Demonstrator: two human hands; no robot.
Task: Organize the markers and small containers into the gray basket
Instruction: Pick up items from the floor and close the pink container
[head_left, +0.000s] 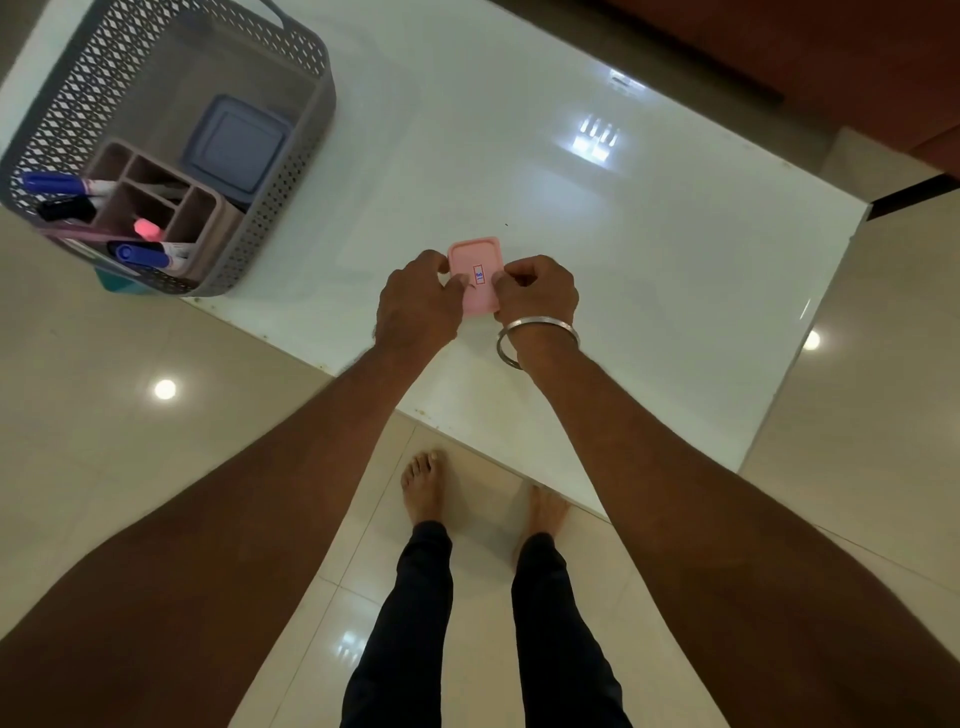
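Note:
A small pink container (474, 260) with a sticker on its lid sits near the front edge of the white table (623, 234). My left hand (415, 306) grips its left side and my right hand (537, 291) grips its right side. The gray perforated basket (311, 156) stands at the table's left corner. Inside it are a bluish-gray lidded container (234, 148), a beige divided organizer (156, 200), and several markers, among them a blue-capped marker (57, 184) and another blue-capped marker (140, 255).
The table's near edge runs diagonally just below my wrists. A teal object (111, 283) pokes out under the basket's front. A metal bangle (535, 338) is on my right wrist. Glossy tiled floor (130, 415) and my bare feet are below.

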